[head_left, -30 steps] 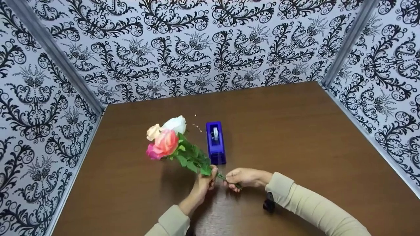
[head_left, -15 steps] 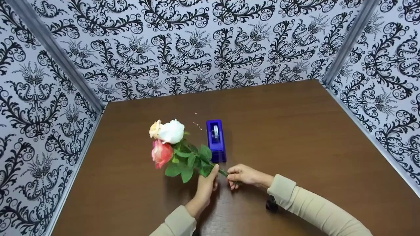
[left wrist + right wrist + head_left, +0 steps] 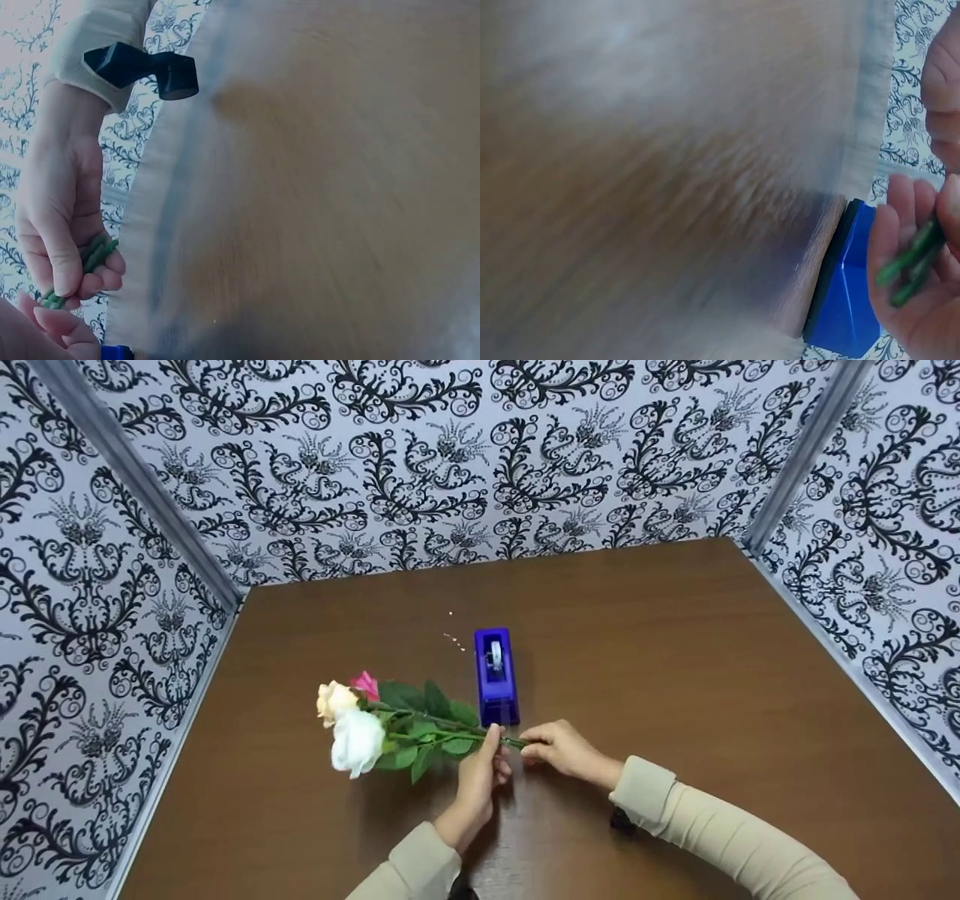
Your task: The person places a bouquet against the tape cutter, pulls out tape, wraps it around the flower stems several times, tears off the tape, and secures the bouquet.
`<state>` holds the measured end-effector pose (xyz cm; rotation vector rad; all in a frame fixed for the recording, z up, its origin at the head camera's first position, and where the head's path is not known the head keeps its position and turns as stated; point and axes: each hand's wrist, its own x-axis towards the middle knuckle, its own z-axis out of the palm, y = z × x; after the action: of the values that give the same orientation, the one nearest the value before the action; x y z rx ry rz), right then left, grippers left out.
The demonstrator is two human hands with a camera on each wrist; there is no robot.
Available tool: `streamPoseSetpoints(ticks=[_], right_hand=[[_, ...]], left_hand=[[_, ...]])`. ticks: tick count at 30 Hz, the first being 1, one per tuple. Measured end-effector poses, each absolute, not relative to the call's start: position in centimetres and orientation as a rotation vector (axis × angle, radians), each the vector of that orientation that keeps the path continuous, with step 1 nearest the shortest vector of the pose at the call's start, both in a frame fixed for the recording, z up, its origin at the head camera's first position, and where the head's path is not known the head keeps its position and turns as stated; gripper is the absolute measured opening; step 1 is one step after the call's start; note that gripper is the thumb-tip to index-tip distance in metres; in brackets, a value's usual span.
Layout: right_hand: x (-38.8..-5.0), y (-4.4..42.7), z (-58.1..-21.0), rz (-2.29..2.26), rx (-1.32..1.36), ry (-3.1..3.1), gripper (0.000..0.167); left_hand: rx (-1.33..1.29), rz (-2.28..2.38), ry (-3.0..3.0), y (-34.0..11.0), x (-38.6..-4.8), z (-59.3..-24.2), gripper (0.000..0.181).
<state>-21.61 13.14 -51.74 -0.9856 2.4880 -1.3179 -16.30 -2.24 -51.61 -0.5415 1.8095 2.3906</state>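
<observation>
A bunch of artificial roses lies slantwise in my hands, blooms to the left. In the head view, the white rose [image 3: 358, 741], cream rose [image 3: 335, 701] and pink rose [image 3: 366, 685] show ahead of green leaves [image 3: 405, 727]; the coral bloom is hidden. My left hand [image 3: 480, 780] holds the stems just below the leaves, its thumb laid along them. With thumb and fingers, my right hand [image 3: 564, 754] pinches the lower stems; their green ends [image 3: 96, 255] poke out of its grip in the left wrist view. Close beyond both hands stands a blue tape dispenser [image 3: 496, 690].
The brown table [image 3: 637, 645] is bordered by patterned walls [image 3: 420, 472] at the back and sides. Small pale specks [image 3: 454, 640] lie left of the dispenser. A dark wrist camera [image 3: 622, 820] hangs under the right sleeve.
The bunch has turned, its blooms swinging down towards me, with white now in front and coral out of sight. Both hands have shifted slightly away from me, still gripping the stems.
</observation>
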Motion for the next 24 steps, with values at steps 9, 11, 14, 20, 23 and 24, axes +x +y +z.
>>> streamPoseSetpoints(ticks=[9,11,14,20,23,24], right_hand=[[-21.3,12.6,-51.7,-1.281,-0.999,2.734,0.008],[-21.3,12.5,-51.7,-1.296,-0.966,2.749,0.005],[-21.3,12.3,-51.7,-1.304,-0.929,2.773,0.006],[-21.7,12.2,-51.4,-1.267,-0.891,2.609,0.011],[-22.3,12.5,-51.5,-1.267,-0.853,2.416,0.014],[-22.5,12.7,-51.6,-1.282,-0.831,2.342,0.019]], left_hand=[[-0.469,2.400,1.848,-2.5,-16.5,-51.4,0.046],[-0.473,2.412,1.856,-2.4,-16.5,-51.3,0.046],[-0.478,2.455,1.869,-2.4,-16.9,-51.7,0.044],[-0.412,2.396,1.971,-2.9,-17.5,-51.5,0.036],[-0.353,2.319,2.011,-3.5,-17.4,-50.4,0.035],[-0.334,2.286,2.034,-3.6,-17.3,-49.9,0.035]])
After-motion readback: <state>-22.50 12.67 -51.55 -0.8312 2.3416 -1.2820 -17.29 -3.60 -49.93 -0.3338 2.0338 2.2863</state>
